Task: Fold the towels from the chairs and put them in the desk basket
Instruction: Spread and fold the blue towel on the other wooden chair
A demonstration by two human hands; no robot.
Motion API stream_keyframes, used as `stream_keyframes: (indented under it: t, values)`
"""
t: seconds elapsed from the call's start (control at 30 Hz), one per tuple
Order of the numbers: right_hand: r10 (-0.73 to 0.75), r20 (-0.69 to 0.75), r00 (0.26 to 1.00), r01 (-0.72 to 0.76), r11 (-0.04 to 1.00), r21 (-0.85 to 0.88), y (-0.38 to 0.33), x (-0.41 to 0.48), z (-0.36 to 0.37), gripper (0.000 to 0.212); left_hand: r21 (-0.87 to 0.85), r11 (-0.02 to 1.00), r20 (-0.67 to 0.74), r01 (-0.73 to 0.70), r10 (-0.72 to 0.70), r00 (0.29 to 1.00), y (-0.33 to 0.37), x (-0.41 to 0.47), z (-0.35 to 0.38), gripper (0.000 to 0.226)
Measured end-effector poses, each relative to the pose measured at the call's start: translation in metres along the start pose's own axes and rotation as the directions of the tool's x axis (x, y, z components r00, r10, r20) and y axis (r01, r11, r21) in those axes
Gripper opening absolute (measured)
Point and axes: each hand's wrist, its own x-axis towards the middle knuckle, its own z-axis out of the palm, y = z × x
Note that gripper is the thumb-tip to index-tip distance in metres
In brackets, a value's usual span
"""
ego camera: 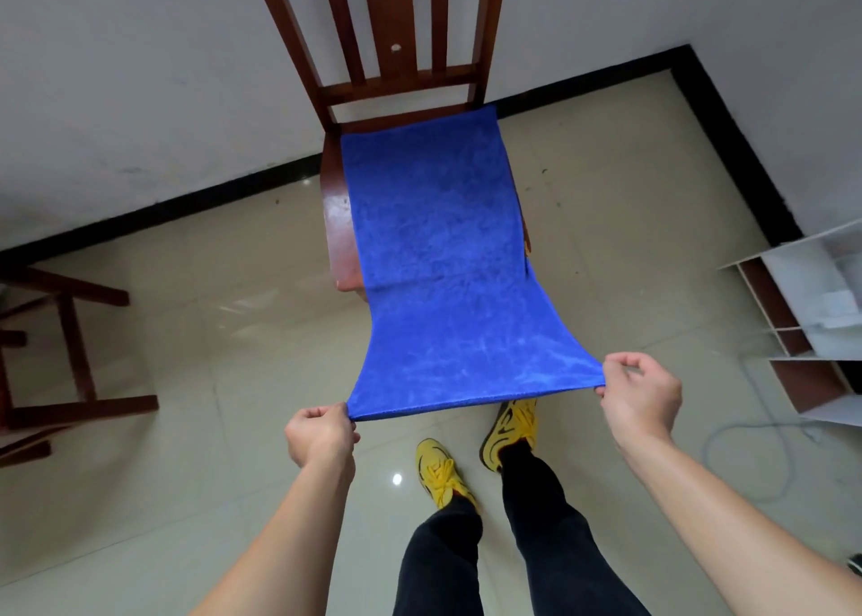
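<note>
Holding the towel stretched by its near edge; no fold made yet.

Left edge of frame: a wooden frame (70, 335), legs and rungs only, cut off by the border. No towel is visible on it.

Lower centre-left: left hand (322, 433) pinches the near-left corner of the blue towel (443, 265) between thumb and curled fingers.

Centre: the towel runs up the middle of the frame. Its far half lies flat on the seat of the wooden chair (340, 223), far edge at the base of the backrest. The near half spans the air between seat and hands.

Right of centre: right hand (639, 396) pinches the near-right corner the same way.

Right edge: white shelf unit (816, 317), with a grey cable (746, 447) looping on the floor below it. Basket and worktop are not in view.

Risks, as judged:
- The far end is unheld, so pulling further toward the body likely drags it off the seat onto the floor.
- Both grips sit at the very corners; a sharp tug could slip one free and drop that side.
- The towel sits toward the seat's right side, so its right edge may slide off first.
- Stepping rightward could catch a foot on the cable.
</note>
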Motion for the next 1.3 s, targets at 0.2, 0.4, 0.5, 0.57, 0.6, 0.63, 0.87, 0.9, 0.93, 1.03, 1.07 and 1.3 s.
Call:
stream_keyframes:
  t: [0.2,0.4,0.5,0.57,0.6,0.63,0.87,0.9,0.93,1.03,1.07,1.3]
  values:
    - [-0.003,-0.025,1.0,0.002,0.999,-0.045,0.01,-0.015,-0.017,0.016,0.077,0.997,-0.037,0.008,-0.005,0.999,0.001,-0.008,-0.011,0.004]
    - [0.002,0.018,1.0,-0.001,0.998,-0.066,0.012,-0.019,-0.023,0.014,0.071,0.997,-0.025,-0.019,0.021,0.999,0.004,-0.022,-0.02,0.004]
    - [0.01,0.051,0.999,-0.006,0.997,-0.077,0.011,-0.011,-0.019,0.015,0.002,1.0,0.022,-0.027,0.027,0.999,0.005,-0.026,-0.02,0.004]
    - [0.032,0.046,0.998,-0.031,0.999,-0.031,0.006,-0.001,-0.015,0.012,-0.068,0.997,0.084,-0.022,0.028,0.996,0.008,-0.025,-0.02,0.011]
    - [0.055,0.045,0.997,-0.056,0.998,0.014,0.002,0.003,-0.012,0.01,-0.098,0.995,0.128,-0.017,0.029,0.991,0.012,-0.024,-0.02,0.013]
    - [0.081,0.051,0.995,-0.084,0.995,0.061,-0.005,0.009,-0.008,0.009,-0.126,0.992,0.174,-0.011,0.033,0.984,0.017,-0.022,-0.019,0.014]
    - [0.089,0.16,0.983,-0.119,0.975,0.187,-0.074,0.06,0.017,0.017,-0.256,0.963,0.392,-0.087,0.186,0.901,0.078,-0.013,-0.001,0.016]
    - [0.062,0.175,0.983,-0.09,0.984,0.156,-0.085,0.07,0.024,0.022,-0.234,0.963,0.391,-0.131,0.217,0.894,0.091,-0.01,0.005,0.02]
    - [0.027,0.192,0.981,-0.051,0.991,0.121,-0.095,0.078,0.031,0.024,-0.189,0.964,0.386,-0.185,0.246,0.889,0.103,-0.008,0.011,0.023]
    - [-0.09,0.229,0.969,0.081,0.995,0.05,-0.121,0.1,0.05,0.019,0.024,0.92,0.353,-0.391,0.358,0.864,0.137,-0.005,0.027,0.026]
    - [-0.117,0.234,0.965,0.111,0.993,0.04,-0.128,0.108,0.057,0.015,0.101,0.883,0.336,-0.458,0.403,0.851,0.148,-0.003,0.032,0.027]
    - [-0.25,0.31,0.917,0.283,0.957,-0.067,-0.195,0.172,0.111,0.005,0.384,0.683,0.236,-0.622,0.579,0.781,0.24,0.01,0.07,0.017]
